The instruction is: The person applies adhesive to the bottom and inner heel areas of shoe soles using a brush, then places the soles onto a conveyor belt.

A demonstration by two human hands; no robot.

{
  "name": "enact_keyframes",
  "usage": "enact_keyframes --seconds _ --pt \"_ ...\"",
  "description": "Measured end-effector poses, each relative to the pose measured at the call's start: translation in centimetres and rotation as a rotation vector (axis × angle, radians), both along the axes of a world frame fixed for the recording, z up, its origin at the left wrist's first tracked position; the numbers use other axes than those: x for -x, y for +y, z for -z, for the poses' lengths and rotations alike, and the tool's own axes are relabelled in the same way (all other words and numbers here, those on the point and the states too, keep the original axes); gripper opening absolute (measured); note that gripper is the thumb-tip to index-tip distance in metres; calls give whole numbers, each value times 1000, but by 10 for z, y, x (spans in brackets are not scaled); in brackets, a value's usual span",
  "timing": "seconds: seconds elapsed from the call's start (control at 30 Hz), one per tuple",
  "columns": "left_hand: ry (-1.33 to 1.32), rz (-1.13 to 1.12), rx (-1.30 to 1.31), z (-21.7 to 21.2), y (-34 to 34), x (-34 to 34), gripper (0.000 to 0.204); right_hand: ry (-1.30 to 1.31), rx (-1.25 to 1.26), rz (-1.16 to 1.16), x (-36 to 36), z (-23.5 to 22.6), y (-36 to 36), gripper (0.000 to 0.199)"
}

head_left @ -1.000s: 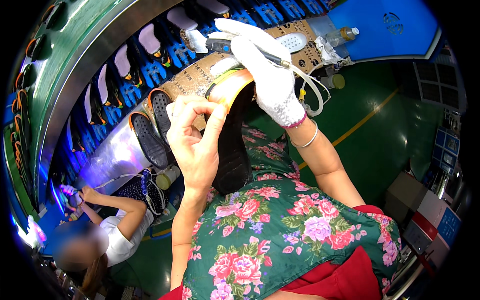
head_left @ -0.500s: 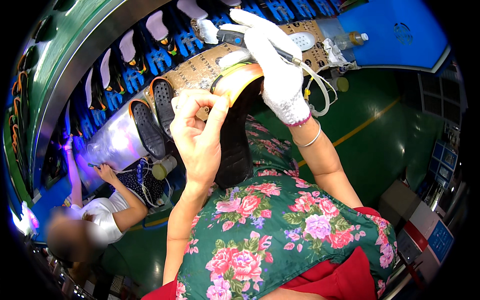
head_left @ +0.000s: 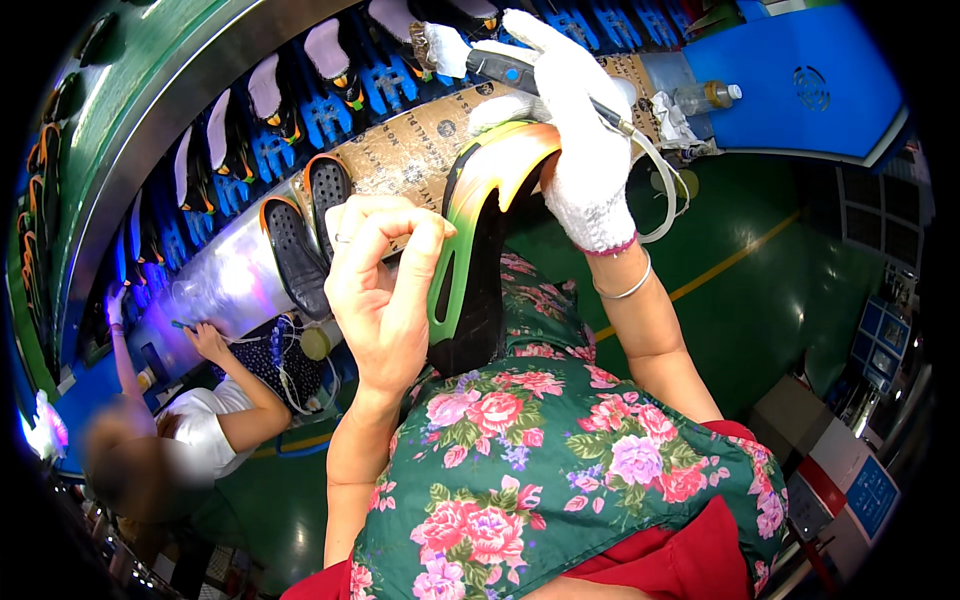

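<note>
In my gloved right hand (head_left: 590, 150) is a dark-handled brush (head_left: 505, 70) with a white-wrapped head, brown bristles and a thin hose. The same hand grips the far end of a black shoe piece (head_left: 470, 325), which stands upright against my apron. A curved green-to-orange strip (head_left: 500, 160) with slots lies along that piece, one pointed orange tip hanging loose. My bare left hand (head_left: 380, 290) is closed in a pinch beside the strip's green edge. What the fingertips hold, if anything, cannot be made out.
Two black perforated insoles (head_left: 295, 250) with orange edges rest left on the wrapped ledge (head_left: 225, 285). Beyond runs a line of blue holders (head_left: 390, 85) carrying shoe pieces. A clear bottle (head_left: 705, 97) lies at the right on a blue panel (head_left: 800, 85). A co-worker (head_left: 215, 430) sits at the left.
My left fingertips have come off the orange tip, which now hangs loose. The strip's slotted green side has come into sight, and the brush and right hand have shifted right.
</note>
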State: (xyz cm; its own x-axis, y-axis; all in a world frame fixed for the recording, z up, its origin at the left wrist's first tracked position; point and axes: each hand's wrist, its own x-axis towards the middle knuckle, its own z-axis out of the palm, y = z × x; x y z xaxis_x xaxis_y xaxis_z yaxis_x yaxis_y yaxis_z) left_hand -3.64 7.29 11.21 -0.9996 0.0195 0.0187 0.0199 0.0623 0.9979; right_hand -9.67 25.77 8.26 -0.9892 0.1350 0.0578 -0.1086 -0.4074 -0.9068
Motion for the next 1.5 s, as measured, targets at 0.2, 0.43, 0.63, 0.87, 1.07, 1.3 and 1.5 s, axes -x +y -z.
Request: enact_keyframes --seconds 0.2,0.43,0.63,0.87,1.07,1.3,1.5 --pt "172 60 294 -1 3 6 11 49 -78 32 3 7 0 36" --pt "243 13 298 0 11 11 14 6 -3 27 2 5 -4 35" --pt "184 -11 242 2 8 16 10 39 -106 77 6 5 -3 34" --pt "251 54 335 3 8 17 9 81 -175 101 7 12 -1 34" --pt "277 49 437 -2 13 15 14 55 -118 96 6 11 -4 34" --pt "206 47 420 -3 15 17 11 -1 -70 60 5 4 -4 34" --pt "187 46 344 6 17 18 9 8 -106 70 2 6 -5 34"
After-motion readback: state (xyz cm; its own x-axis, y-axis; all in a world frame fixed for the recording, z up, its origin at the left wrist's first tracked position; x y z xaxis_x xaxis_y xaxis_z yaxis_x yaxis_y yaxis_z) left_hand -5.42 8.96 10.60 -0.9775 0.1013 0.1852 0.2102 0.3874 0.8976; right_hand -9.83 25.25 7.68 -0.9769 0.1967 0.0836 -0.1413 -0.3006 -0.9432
